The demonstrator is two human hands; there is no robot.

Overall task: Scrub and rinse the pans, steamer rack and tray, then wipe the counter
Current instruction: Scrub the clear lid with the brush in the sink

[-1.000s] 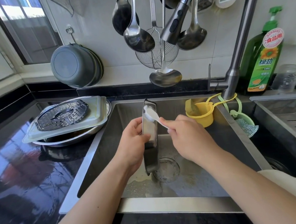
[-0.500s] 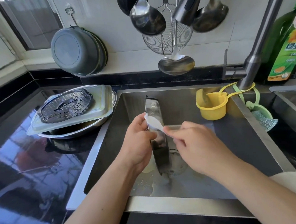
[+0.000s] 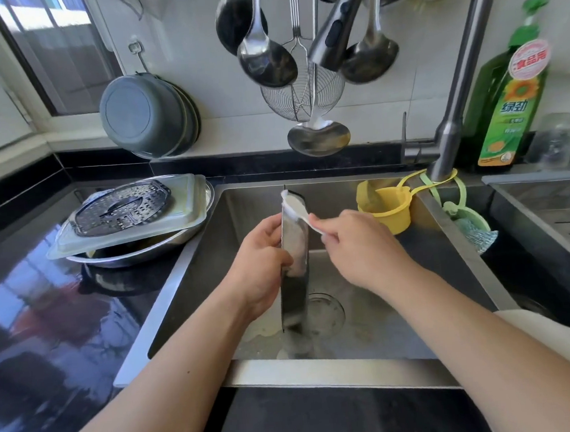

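Observation:
A metal pan (image 3: 295,282) stands on edge in the steel sink (image 3: 371,361), seen edge-on. My left hand (image 3: 260,261) grips its left side near the middle. My right hand (image 3: 356,244) holds a white brush (image 3: 298,209) whose head lies against the pan's top rim. On the counter to the left, a perforated steamer rack (image 3: 121,207) lies on a pale plastic tray (image 3: 189,219), which sits on a shallow metal pan (image 3: 138,256).
The faucet (image 3: 453,130) rises at the sink's back right, its spray head (image 3: 338,26) hanging above. A yellow cup (image 3: 391,211) hangs inside the sink. Green dish soap (image 3: 508,99), hanging ladles, a grey basin (image 3: 142,118) and black counter (image 3: 48,316) surround it.
The brush head has moved up along the pan's rim, from about a third of the way down to its top edge. My left hand keeps its grip on the pan.

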